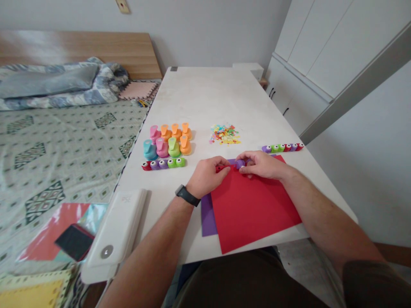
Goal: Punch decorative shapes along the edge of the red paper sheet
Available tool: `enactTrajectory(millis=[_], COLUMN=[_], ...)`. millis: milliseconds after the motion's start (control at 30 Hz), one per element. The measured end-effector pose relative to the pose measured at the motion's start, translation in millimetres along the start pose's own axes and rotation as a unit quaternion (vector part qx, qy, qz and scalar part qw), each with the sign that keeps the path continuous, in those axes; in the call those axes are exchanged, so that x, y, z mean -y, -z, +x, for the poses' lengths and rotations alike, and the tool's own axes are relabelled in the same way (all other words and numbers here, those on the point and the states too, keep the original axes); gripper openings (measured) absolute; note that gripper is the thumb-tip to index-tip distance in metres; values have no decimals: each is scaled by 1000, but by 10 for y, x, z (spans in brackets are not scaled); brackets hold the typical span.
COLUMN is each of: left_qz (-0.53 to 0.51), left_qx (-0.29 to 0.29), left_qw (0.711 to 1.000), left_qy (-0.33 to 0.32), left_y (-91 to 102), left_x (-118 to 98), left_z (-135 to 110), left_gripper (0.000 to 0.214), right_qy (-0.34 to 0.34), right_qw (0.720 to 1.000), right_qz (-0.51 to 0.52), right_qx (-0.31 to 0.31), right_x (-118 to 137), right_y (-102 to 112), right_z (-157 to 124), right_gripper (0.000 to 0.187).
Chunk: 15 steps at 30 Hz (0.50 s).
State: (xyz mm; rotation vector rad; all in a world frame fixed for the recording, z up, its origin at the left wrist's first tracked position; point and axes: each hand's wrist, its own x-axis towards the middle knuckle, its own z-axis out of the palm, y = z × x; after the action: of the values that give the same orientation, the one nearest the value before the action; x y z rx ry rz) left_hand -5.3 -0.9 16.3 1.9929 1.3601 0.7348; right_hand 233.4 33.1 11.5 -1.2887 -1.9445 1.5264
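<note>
A red sheet of paper (253,209) lies over a purple sheet (208,218) near the front edge of the table. With thumb and fingers closed, my left hand (208,173) pinches the red sheet's far left corner, where small dark holes show. My right hand (260,164) grips a small purple craft punch (240,164) at the far edge of the red sheet. The punch appears to touch that edge, though fingers partly cover it. Beyond both hands lies a pile of colourful paper cutouts (224,134).
Larger craft punches (174,146) stand in two rows at the left, with a row of small punches (163,164) before them. Another small-punch row (282,147) is at the right. A white laminator-like device (118,226) sits at the table's left edge, beside the bed (80,162).
</note>
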Motion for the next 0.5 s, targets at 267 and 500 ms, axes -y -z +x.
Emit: enactTrajectory(millis=[267,500], left_qz=[-10,-15], left_qx=[0,0], left_qw=[1000,1000], left_qy=[-6,-4], left_y=[-2,-2], left_x=[2,-1], left_z=[0,0], left_gripper=[20,21], right_qy=[0,3], right_qw=[1000,1000], right_qz=[-1,2], right_qx=[-1,-3], right_x=[24,30], right_y=[-22,-28], right_z=[1,3], right_gripper=[35,34])
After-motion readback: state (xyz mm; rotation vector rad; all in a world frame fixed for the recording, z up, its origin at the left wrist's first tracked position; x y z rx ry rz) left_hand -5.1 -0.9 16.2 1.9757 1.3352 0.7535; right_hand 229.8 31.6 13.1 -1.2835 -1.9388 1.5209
